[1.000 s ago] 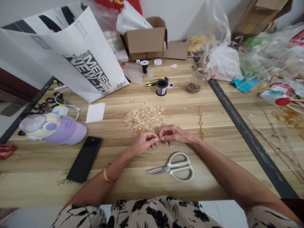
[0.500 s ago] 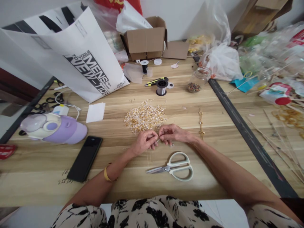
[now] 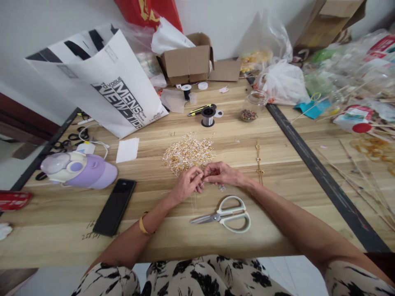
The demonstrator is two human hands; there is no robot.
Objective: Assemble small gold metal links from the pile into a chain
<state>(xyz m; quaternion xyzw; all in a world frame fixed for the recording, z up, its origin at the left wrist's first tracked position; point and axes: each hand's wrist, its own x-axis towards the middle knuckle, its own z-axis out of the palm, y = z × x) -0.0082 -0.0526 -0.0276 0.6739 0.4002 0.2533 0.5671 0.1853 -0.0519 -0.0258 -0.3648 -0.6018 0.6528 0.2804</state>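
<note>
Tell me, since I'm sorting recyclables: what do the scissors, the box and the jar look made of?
Scissors: pale matte handles, probably plastic; grey shiny blades, likely steel. Box: brown, dull, with folded flaps, so corrugated cardboard. Jar: see-through with bright glints, its contents visible; glass or clear plastic, can't tell which.

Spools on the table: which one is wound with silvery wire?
The large black-rimmed spool beside the yellow-black pen; the smaller spool near the cardboard box holds black thread.

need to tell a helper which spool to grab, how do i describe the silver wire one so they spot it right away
Start at the open cardboard box at the back of the wooden table. Just in front of it, toward the gold pile, stands the silver wire spool beside a yellow pen. Unlike the smaller black-thread spool, it is wide, black-rimmed and shiny.
</note>
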